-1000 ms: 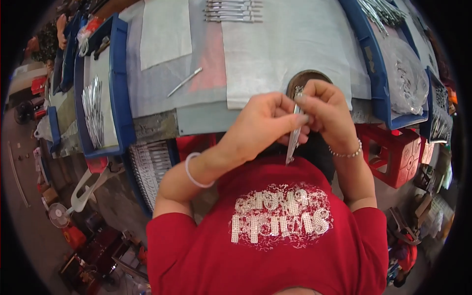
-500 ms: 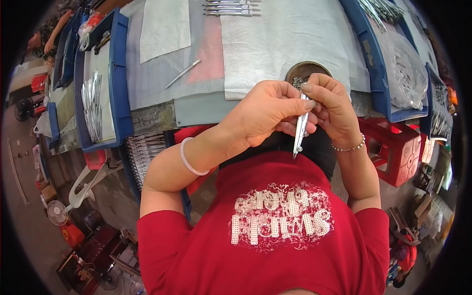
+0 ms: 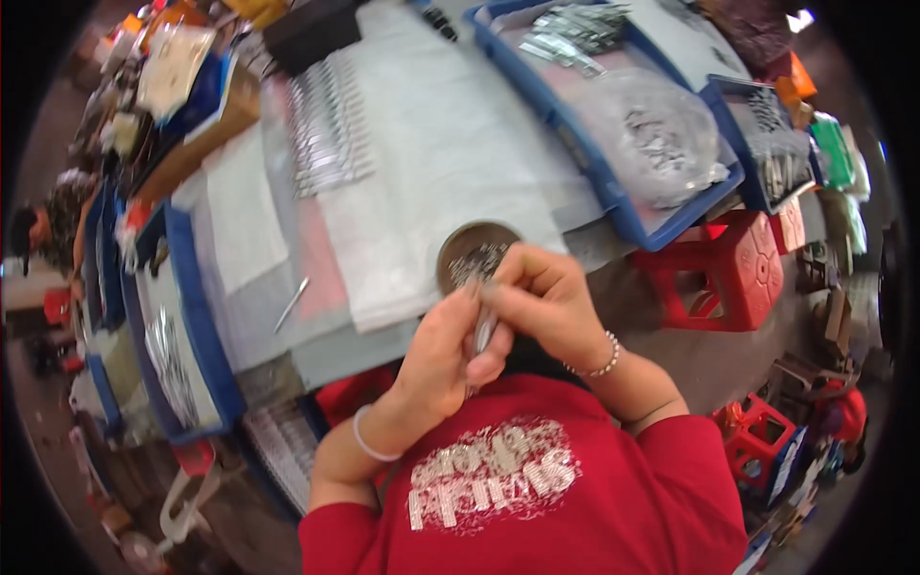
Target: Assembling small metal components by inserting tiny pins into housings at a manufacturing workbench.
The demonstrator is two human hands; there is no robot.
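Observation:
Close above the table's front edge, my left hand (image 3: 443,347) grips a slim silver metal tool (image 3: 483,333) that looks like a drawing compass. My right hand (image 3: 544,299) pinches at its upper end, thumb and fingertips close against the left hand's. Fingers cover most of the tool, and any small part between the fingertips is hidden. Just beyond my hands stands a round brown bowl (image 3: 444,264) holding small metal parts (image 3: 476,261).
Silver tools lie in a row (image 3: 331,125) on white sheeting (image 3: 422,144). A single slim metal piece (image 3: 291,305) lies left. Blue trays stand left (image 3: 206,331) and right (image 3: 575,153), the right one holding a plastic bag (image 3: 661,144). A red stool (image 3: 733,273) is at right.
The view has shifted and turned, so the table appears tilted and more of its far side shows. Both hands stay together on the silver tool, which is now more covered by fingers.

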